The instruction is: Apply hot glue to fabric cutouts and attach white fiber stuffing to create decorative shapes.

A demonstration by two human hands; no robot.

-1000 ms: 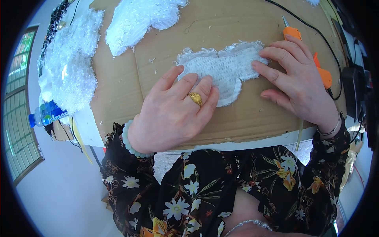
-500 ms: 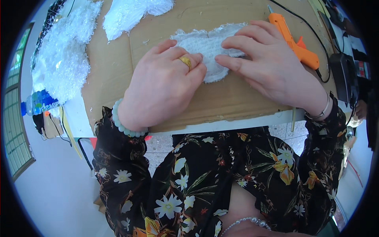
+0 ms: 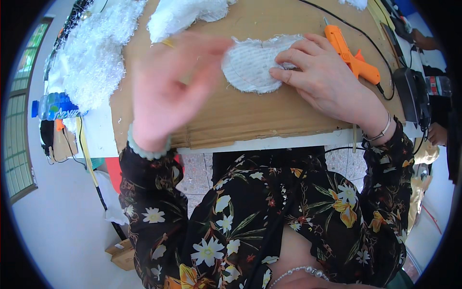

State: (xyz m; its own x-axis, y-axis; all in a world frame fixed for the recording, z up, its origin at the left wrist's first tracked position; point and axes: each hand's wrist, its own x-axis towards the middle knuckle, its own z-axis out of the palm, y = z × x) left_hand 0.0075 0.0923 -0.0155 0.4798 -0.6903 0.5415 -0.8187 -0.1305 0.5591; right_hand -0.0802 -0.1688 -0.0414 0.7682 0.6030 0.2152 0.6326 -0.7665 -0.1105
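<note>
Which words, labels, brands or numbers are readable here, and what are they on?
Clear and blue bottle: pale lettering, not copied out here.
Red-labelled container: any print is too small to read.
Orange glue gun: no readable text.
White fabric piece: no lettering visible.

Passage lies over the cardboard (image 3: 250,115) in front of the white piece (image 3: 252,67); rightward, the right hand (image 3: 327,77) and orange glue gun (image 3: 355,64) obstruct.
</note>
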